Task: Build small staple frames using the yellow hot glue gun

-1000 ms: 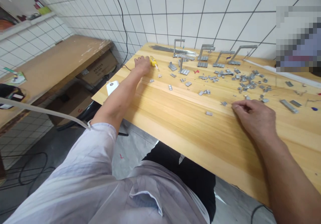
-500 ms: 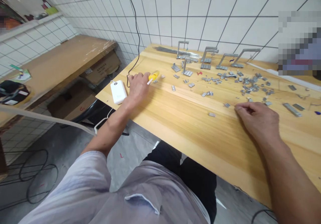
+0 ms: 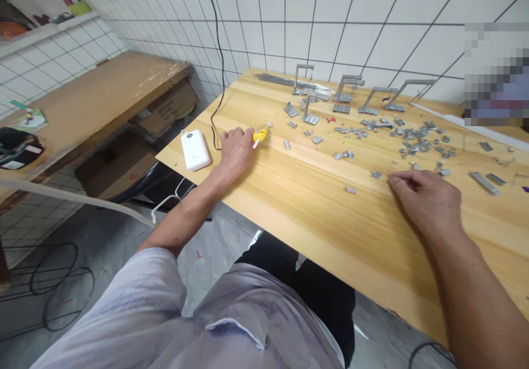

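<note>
My left hand (image 3: 237, 150) rests near the table's left end, fingers curled around one end of a small yellow object with a white tip (image 3: 259, 135). Its exact kind is unclear. A white power bank (image 3: 195, 151) lies to the left of that hand, and a black cable (image 3: 215, 129) runs down close to its fingers. My right hand (image 3: 427, 195) lies on the table with thumb and fingers pressed together; anything between them is hidden. Just left of its fingertips is a small grey metal piece (image 3: 376, 174), and another flat piece (image 3: 351, 190) lies nearer me.
Many small metal pieces (image 3: 417, 135) are scattered over the wooden table (image 3: 297, 193). Several bent metal frames (image 3: 407, 93) stand towards the tiled wall, beside a bundle of thin rods (image 3: 276, 82). Two longer strips (image 3: 484, 183) lie right. A brown bench (image 3: 103, 93) stands left.
My left hand has shifted a little right and towards me with the yellow object, which now points more upward. My right hand stays about where it was.
</note>
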Action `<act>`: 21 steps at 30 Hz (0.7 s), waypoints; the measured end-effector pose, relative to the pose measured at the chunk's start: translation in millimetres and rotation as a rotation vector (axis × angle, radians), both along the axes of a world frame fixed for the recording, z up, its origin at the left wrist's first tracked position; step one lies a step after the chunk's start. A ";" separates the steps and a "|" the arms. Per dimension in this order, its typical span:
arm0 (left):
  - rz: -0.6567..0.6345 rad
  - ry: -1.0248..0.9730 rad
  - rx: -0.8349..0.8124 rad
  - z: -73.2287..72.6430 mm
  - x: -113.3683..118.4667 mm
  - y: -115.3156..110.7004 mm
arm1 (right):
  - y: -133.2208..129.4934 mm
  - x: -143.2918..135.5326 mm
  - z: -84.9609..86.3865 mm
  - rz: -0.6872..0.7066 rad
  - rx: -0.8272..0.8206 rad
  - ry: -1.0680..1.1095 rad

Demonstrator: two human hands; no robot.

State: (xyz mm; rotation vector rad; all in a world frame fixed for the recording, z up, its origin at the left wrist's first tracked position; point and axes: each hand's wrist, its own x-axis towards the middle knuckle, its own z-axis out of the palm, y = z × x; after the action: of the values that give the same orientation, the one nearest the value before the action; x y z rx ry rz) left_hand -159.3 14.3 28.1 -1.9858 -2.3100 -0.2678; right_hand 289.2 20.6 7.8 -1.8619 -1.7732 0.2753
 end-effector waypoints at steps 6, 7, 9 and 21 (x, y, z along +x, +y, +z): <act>0.005 -0.004 -0.022 2.4 5.4 -5.9 | -2.0 0.2 -0.1 0.023 0.025 0.005; 0.003 0.008 -0.023 2.3 5.8 -6.5 | -2.0 0.6 -0.3 0.025 0.038 0.007; -0.006 0.025 -0.015 1.6 5.7 -8.3 | -1.6 1.6 -1.3 0.032 0.059 0.010; 0.022 0.014 0.010 1.8 -0.1 -10.4 | -1.0 1.4 -3.2 0.047 0.057 0.002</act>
State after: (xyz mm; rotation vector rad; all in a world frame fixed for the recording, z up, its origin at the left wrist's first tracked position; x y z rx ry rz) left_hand -159.4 3.9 29.8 -1.9506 -2.3157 -0.2628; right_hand 290.6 19.6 4.6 -1.7821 -1.8068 0.2415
